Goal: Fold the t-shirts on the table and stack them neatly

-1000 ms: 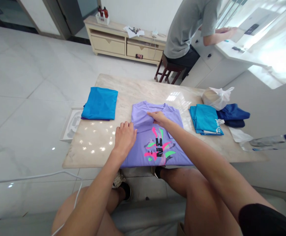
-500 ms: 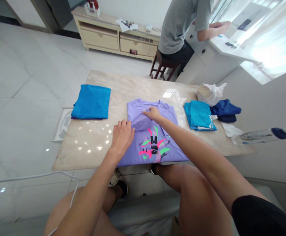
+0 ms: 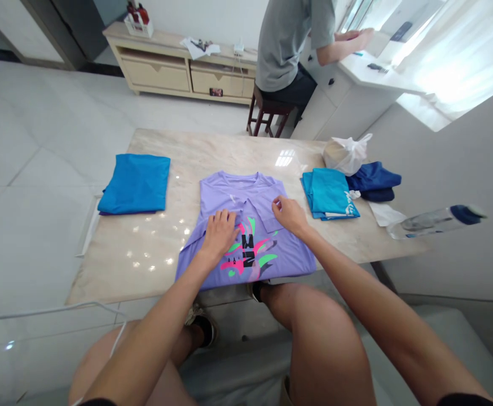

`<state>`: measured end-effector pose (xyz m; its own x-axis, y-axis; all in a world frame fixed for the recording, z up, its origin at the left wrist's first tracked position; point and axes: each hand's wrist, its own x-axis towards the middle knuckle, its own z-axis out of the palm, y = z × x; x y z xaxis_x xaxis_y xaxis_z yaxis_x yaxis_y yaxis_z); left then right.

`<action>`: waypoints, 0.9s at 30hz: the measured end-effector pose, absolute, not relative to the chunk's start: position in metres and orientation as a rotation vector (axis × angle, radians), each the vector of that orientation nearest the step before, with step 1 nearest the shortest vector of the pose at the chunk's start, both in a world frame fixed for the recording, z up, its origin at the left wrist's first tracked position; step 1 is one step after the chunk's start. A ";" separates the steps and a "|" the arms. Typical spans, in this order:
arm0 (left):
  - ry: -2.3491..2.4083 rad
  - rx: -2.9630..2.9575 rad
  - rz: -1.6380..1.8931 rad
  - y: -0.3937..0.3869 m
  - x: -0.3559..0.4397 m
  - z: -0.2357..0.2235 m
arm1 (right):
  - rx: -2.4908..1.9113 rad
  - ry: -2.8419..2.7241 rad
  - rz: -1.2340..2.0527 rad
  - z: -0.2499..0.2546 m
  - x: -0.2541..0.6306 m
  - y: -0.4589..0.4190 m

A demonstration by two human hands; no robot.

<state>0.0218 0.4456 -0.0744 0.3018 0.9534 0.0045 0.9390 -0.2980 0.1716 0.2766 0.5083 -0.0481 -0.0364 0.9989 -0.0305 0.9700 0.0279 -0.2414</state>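
Note:
A purple T-shirt [image 3: 246, 180] with a pink, green and black print lies face up on the stone-topped table, its collar pointing away from me. Both sleeves are turned in over its front. My left hand [image 3: 220, 232] rests on the left sleeve with its fingers laid out over the cloth. At the shirt's right side, my right hand [image 3: 291, 215] has thumb and fingertips drawn together on the cloth by the right sleeve.
A folded blue garment [image 3: 139, 183] lies on the table [image 3: 119, 259] at left. On the right are folded teal clothing [image 3: 326, 189], dark blue cloth [image 3: 373, 179], a white plastic bag [image 3: 348, 153] and a clear bottle [image 3: 428, 223]. Beyond, a person [image 3: 284, 51] sits on a stool [image 3: 267, 110].
My right hand has let go near the collar and moved to the shirt's right side. My left hand has slid inward onto the sleeve. The view has shifted slightly right.

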 end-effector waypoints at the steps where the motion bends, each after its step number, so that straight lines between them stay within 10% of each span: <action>1: 1.785 2.422 0.144 0.448 0.025 -0.079 | -2.078 -2.097 0.284 -0.054 0.281 0.499; 27: 1.981 2.075 0.459 0.573 0.021 -0.112 | -1.675 -1.866 0.163 -0.104 0.371 0.475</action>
